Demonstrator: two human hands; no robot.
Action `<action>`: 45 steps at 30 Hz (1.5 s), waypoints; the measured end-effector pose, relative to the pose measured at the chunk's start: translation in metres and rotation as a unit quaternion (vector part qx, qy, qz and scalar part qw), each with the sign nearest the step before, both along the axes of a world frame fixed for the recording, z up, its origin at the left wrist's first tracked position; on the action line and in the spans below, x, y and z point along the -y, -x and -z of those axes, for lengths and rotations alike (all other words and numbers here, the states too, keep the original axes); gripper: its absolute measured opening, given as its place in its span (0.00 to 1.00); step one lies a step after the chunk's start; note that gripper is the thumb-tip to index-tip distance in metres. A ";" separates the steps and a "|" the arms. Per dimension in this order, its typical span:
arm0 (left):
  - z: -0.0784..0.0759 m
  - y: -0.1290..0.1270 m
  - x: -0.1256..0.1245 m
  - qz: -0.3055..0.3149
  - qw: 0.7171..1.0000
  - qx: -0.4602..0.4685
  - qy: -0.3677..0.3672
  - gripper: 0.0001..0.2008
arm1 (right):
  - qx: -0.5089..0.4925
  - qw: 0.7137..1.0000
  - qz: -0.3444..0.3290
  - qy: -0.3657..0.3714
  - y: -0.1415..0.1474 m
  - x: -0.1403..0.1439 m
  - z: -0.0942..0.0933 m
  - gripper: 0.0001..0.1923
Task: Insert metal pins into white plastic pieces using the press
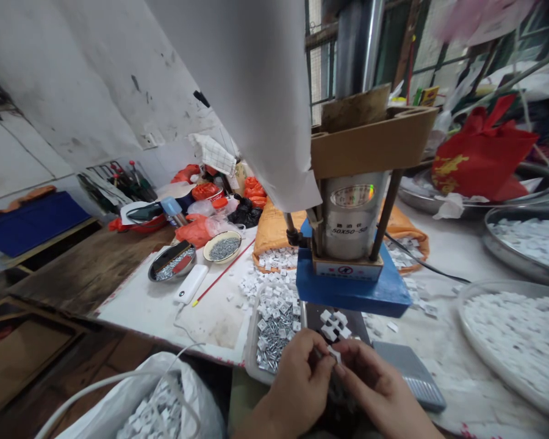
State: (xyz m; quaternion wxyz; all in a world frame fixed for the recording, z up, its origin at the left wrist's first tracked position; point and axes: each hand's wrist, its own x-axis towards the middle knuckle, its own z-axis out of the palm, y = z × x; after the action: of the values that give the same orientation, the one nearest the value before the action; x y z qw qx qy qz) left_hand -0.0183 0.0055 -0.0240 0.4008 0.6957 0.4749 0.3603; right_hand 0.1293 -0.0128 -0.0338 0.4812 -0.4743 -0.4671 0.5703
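A cluttered white workbench sat under a small press. The left hand and right hand met at the near edge, fingertips pinched together on a small white plastic piece, just below the cluster of white pieces and right of the parts tray.

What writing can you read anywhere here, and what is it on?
"50X50-5..." in dark print on the silver cylinder of the press; the last characters are unclear.
Oval label above it on the cylinder: too shiny and blurred to read.
Sticker on the base plate under the cylinder: a red mark and small print, too small to read.
Gold design on the red bag: blurred, not readable.
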 end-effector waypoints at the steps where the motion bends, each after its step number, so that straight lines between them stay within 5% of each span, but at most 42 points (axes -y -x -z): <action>1: 0.001 0.000 -0.001 -0.001 0.999 0.014 0.031 0.08 | -0.010 1.000 -0.007 0.004 0.000 0.000 -0.001 0.14; 6: 0.002 0.001 -0.002 0.025 0.993 0.068 0.093 0.05 | -0.046 0.998 -0.003 0.032 -0.002 -0.005 0.000 0.16; 23: -0.003 -0.001 0.004 0.034 0.998 -0.029 -0.051 0.14 | -0.047 0.997 0.011 0.061 -0.004 -0.009 0.009 0.19; 45: 0.005 -0.002 0.006 0.050 0.997 -0.053 -0.024 0.15 | -0.017 0.994 0.021 0.110 -0.003 -0.006 0.003 0.20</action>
State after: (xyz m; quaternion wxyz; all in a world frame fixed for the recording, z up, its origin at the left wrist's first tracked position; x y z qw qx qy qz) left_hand -0.0159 -0.0003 -0.0292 0.3759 0.7464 0.4512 0.3132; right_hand 0.1319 -0.0069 -0.0368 0.4457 -0.5244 -0.3828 0.6162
